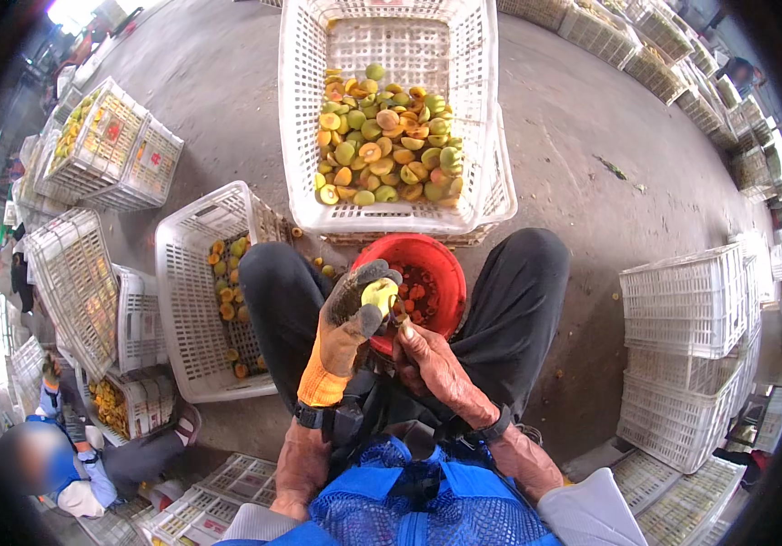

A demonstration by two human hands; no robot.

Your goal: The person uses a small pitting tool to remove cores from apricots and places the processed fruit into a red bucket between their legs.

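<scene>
My left hand point(352, 310), in an orange work glove with a dark, dirty palm, grips a yellow-green fruit point(379, 294) above a red plastic bucket point(457, 286). My bare right hand point(432, 358) is closed on a small tool, whose metal tip meets the fruit; its exact kind cannot be told. Orange-red fruit pieces or pits point(418, 292) lie in the bucket between my knees. Beyond the bucket stands a white plastic crate point(391, 222) holding many halved green and orange fruits point(380, 147), resting on another crate.
Left of my leg is a white crate point(176, 307) with more cut fruit. Stacked crates point(681, 300) stand at the right, others point(114, 147) at the upper left. A co-worker point(56, 464) sits at the lower left. Loose fruit point(327, 270) lies on the floor.
</scene>
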